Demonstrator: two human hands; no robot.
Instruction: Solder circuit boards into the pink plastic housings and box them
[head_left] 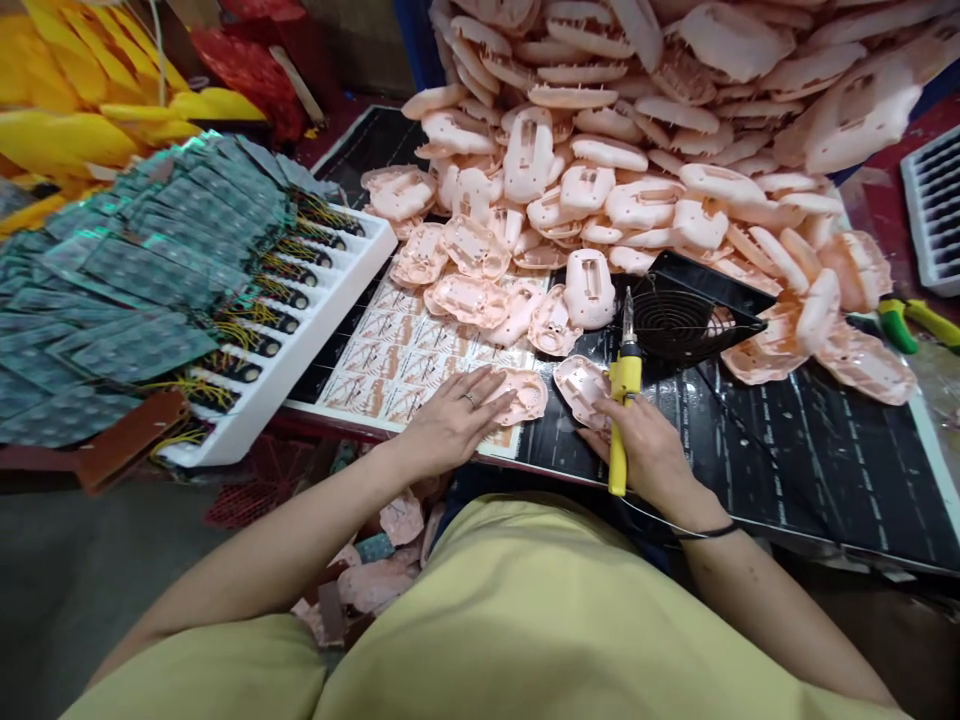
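Note:
My left hand (454, 420) lies flat on the table, its fingers resting on a pink plastic shell (525, 393) that sits on a printed sheet (397, 355). My right hand (649, 450) grips a yellow-handled soldering iron (621, 400) with its tip pointing away from me. The same hand's fingers touch a second pink shell (583, 388) just left of the iron. A small black fan (679, 320) stands right behind the iron's tip.
A large heap of pink plastic shells (675, 130) fills the back of the black work mat (810, 450). A white tray (315, 330) of circuit boards with wires stands at left. Green-yellow pliers (911, 322) lie at far right. Yellow parts (82, 100) are piled far left.

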